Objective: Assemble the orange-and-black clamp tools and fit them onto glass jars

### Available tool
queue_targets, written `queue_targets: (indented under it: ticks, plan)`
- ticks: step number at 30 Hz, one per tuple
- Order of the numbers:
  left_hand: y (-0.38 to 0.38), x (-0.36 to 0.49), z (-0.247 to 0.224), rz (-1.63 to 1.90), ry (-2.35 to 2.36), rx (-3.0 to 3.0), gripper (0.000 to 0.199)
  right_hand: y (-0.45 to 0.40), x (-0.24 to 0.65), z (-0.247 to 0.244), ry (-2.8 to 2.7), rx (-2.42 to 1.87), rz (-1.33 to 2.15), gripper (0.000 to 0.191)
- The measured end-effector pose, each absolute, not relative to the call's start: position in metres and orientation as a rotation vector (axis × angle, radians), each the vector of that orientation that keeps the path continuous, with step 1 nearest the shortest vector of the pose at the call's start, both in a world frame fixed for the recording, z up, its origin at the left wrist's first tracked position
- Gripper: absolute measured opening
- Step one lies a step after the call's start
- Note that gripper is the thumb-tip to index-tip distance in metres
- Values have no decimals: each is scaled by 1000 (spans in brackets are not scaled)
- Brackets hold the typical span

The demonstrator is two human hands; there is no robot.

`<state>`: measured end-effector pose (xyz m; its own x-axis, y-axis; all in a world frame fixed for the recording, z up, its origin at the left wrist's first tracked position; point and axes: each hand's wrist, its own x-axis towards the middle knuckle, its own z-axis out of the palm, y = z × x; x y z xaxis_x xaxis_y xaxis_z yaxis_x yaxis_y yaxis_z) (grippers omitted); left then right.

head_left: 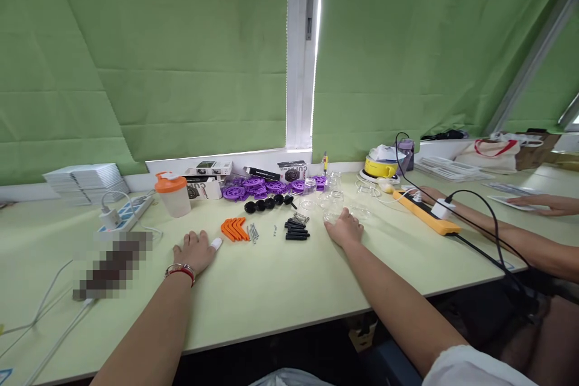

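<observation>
The bench (271,295) looks smooth, with a soft sheen; the orange angled pieces (234,230) and purple parts (256,187) look like smooth plastic; the black knobs (269,202) shine; the pins (253,233) look metallic; the clear pieces (335,196) are glossy and see-through (plastic or glass, I can't tell); the blinds (181,54) look matt and creased.

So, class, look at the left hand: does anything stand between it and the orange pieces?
Nothing visible does. The left hand lies on the tabletop, its thumb, with a white covering, on the side facing the orange pieces.
</observation>
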<state>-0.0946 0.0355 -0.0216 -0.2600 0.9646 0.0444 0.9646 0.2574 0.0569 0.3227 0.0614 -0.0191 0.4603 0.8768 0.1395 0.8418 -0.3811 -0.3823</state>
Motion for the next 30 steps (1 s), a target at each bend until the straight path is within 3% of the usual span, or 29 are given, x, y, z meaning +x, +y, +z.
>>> queue_targets:
  ticks: [30]
  plan:
    - [32, -90, -15, 14, -2486, -1902, 63, 63, 324, -21, -1516, -2305, 119, 81]
